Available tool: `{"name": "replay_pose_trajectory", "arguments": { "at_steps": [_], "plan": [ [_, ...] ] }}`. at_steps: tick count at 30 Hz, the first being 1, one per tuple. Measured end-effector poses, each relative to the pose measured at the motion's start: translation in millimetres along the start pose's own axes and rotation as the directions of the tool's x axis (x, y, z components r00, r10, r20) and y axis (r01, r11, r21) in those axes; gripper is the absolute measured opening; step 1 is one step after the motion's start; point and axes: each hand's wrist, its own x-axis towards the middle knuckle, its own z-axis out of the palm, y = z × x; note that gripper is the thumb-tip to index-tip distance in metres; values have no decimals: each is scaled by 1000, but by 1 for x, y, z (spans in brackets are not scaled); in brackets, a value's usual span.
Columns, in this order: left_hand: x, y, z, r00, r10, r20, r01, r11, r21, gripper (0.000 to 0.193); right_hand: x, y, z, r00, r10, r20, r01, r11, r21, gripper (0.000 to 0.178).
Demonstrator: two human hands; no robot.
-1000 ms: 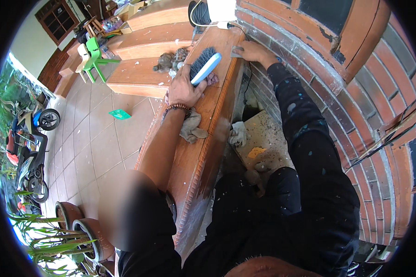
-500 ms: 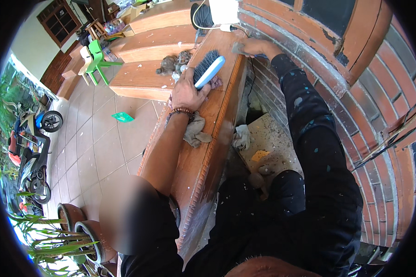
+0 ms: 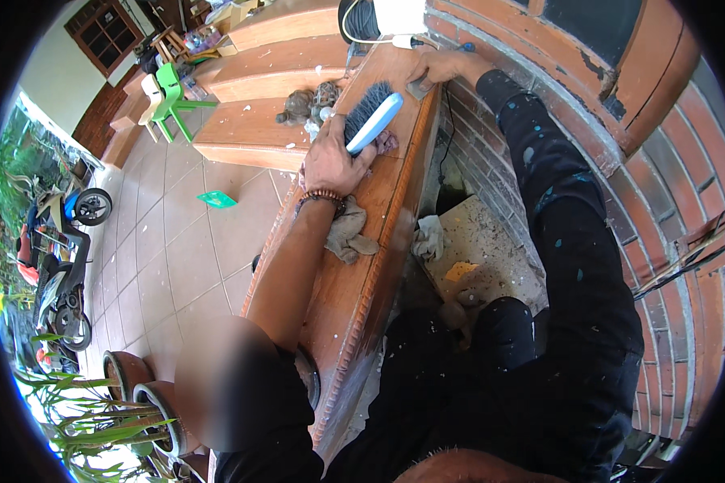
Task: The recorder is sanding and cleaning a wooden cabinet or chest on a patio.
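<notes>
My left hand (image 3: 330, 163) rests on the orange-brown tiled ledge (image 3: 322, 298), closed around the lower end of a brush (image 3: 374, 122) with a pale blue handle and dark bristles. A purplish cloth (image 3: 386, 143) lies under the brush and beside the hand. Farther up the ledge, my right hand (image 3: 445, 68) grips a scraper (image 3: 418, 88); its grey flat blade meets the ledge edge and a blue handle end shows behind the fingers. Near my left wrist lies a crumpled grey glove or rag (image 3: 350, 233).
A pale rag (image 3: 429, 237) hangs at the ledge's inner side, above a dirty board (image 3: 491, 249). Lumpy brown bundles (image 3: 302, 105) sit on the steps. A cable reel (image 3: 359, 20) stands at the far end. The brick wall (image 3: 644, 217) bounds the right.
My right hand has turned, so the scraper's blade and blue handle end show more. The left hand stays on the brush; the whole view has shifted slightly.
</notes>
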Motion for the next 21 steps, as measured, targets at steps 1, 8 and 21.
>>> {"name": "replay_pose_trajectory", "arguments": {
  "at_steps": [1, 8, 21],
  "plan": [
    [1, 0, 0, 1000, 7, 9, -7, 1000, 6, 57, -2, 3, 0, 1000, -1, -13, 2, 1000, 21, 43],
    [-4, 4, -3, 999, -37, 18, 37, 999, 0, 50, -6, -2, 6, 999, -43, 3, 43, 998, -35, 41],
    [1, 6, 2, 1000, 1, 27, -1, 1000, 4, 59, -1, 5, 2, 997, -60, -38, 59, 997, -44, 39]
  ]
}}
